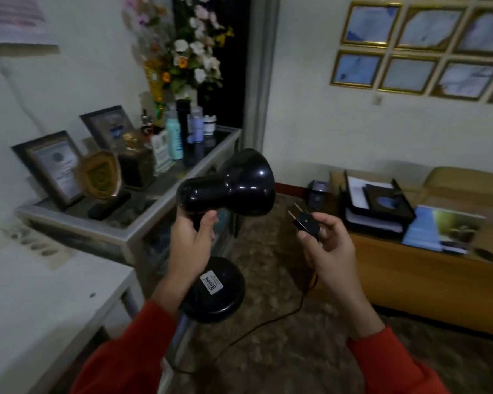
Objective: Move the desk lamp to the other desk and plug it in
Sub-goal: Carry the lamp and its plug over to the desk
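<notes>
A black desk lamp hangs in the air at the centre of the view, its shade pointing up and right and its round base below. My left hand grips its neck. My right hand holds the lamp's black two-pin plug, pins pointing up and left. The black cord droops from the plug down over the floor. A wooden desk stands to the right. A white desk is at the lower left.
A glass-topped display cabinet on the left carries framed certificates, a plaque, bottles and a flower vase. The wooden desk holds a black paper tray and booklets. Gold-framed pictures hang on the right wall. The floor between is patterned carpet.
</notes>
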Demonstrator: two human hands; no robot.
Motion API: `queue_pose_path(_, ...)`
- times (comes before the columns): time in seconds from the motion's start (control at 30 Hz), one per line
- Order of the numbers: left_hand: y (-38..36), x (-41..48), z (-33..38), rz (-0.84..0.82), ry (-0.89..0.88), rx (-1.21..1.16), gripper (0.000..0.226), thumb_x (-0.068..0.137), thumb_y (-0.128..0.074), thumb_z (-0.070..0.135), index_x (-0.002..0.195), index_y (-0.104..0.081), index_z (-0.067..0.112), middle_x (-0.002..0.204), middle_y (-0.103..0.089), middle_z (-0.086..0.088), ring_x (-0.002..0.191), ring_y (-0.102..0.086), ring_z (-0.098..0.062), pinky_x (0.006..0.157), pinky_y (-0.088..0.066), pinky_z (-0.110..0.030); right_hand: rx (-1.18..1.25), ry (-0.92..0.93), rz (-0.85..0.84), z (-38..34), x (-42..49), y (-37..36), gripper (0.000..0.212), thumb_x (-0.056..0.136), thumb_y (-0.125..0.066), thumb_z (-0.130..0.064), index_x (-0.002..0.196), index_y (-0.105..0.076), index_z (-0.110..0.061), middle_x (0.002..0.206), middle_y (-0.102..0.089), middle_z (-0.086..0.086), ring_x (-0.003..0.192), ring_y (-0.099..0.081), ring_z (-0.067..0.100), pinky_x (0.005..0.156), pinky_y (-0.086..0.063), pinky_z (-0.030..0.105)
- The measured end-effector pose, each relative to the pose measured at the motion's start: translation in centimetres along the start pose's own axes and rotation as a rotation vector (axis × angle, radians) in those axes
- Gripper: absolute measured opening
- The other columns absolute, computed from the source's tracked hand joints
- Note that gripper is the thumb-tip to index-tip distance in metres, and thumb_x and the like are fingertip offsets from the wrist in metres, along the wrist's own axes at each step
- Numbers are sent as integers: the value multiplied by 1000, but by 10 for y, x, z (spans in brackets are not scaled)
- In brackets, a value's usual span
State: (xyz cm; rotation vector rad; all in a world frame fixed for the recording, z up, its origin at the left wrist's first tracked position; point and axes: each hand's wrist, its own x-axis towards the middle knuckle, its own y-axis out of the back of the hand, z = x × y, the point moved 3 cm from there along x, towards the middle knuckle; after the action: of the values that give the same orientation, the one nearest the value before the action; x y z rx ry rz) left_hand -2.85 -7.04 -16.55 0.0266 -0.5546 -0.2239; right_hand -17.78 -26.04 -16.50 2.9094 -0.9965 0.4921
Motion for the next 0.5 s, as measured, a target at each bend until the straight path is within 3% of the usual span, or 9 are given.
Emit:
queue_pose_path(0.1, -51, -6, 11, -22, -18, -42, 52, 85, -49, 42, 98, -55, -8, 60, -54, 3, 47, -52, 1, 51, -41, -9, -9, 10, 60, -7, -1, 52, 32, 85, -65, -9, 100, -59, -36, 83, -68, -13, 61, -60, -1, 50, -44, 12)
queue_pose_path(0.3, -152, -14, 28, -94, -18, -170, 24, 81, -51, 51, 96, -50, 33, 67, -58, 9, 46, -51, 1, 48, -42, -11, -55, 71, 196, -17, 3, 146, 30, 86, -63, -1, 104, -56, -23, 75, -65, -17, 57, -56, -5, 49, -42, 10)
queue_pose_path(0.5, -255, -13, 38, -173, -48, -232, 19, 80, -53, 56, 96, -51, 46, 67, -63, 17, 46, -51, 0, 45, -42, -12, -77, 65, 332, -15, 18, 234, 27, 86, -62, 3, 104, -55, -16, 76, -59, -10, 56, -54, -5, 50, -40, 9)
